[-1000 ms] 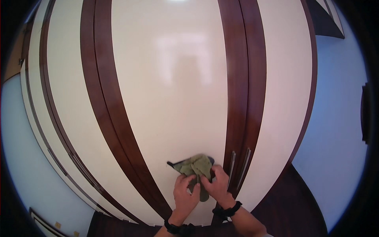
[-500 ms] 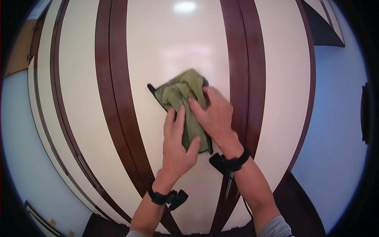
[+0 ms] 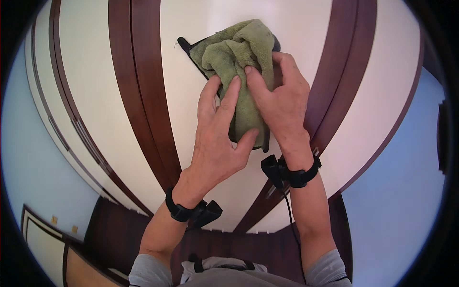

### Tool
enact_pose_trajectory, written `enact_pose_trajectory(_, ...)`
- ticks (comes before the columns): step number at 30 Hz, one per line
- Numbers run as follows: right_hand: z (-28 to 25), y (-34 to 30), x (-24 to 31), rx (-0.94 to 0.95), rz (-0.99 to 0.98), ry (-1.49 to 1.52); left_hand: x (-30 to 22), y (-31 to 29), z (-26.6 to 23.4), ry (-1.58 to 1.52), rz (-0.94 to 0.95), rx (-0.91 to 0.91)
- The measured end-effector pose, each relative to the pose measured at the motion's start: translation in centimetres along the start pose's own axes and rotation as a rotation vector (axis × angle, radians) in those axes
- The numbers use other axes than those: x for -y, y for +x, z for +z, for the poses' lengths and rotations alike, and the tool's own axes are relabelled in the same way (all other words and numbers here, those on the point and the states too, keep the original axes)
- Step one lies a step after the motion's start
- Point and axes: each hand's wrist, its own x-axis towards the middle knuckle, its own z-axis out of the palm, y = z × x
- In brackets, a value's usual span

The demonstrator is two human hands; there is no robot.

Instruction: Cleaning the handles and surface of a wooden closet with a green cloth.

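A folded green plush cleaning cloth with black edging is held in front of a cream cabinet door. One black-trimmed corner sticks out at its upper left, and a bit of grey shows at its right edge. My left hand grips the lower left of the cloth, its thumb across the bottom part. On the right side, my right hand pinches it, with the thumb on the front and the fingertips partly hidden at the edge. I cannot tell whether the cloth touches the door.
Dark wood strips run between the tall cream panels, with slim metal handles low down. The dark floor begins below the doors. A cable hangs from the band on my right wrist. Pale blue walls flank the cabinet.
My hands and the cloth now appear higher and larger in the picture. The view has tilted down, bringing in more floor and my grey clothing. Both hands keep hold of the cloth.
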Motion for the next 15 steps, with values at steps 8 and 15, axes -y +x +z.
enact_pose_trajectory(8, 2.7, -9.0, -2.9, 0.184, 0.048, 0.036, 3.5, -8.4, 3.0, -0.013, -0.229, -0.026)
enact_pose_trajectory(15, 1.4, -17.5, -3.6, 0.349, 0.052, 0.057, 2.4, -17.1, 5.9, -0.031, -0.415, -0.127)
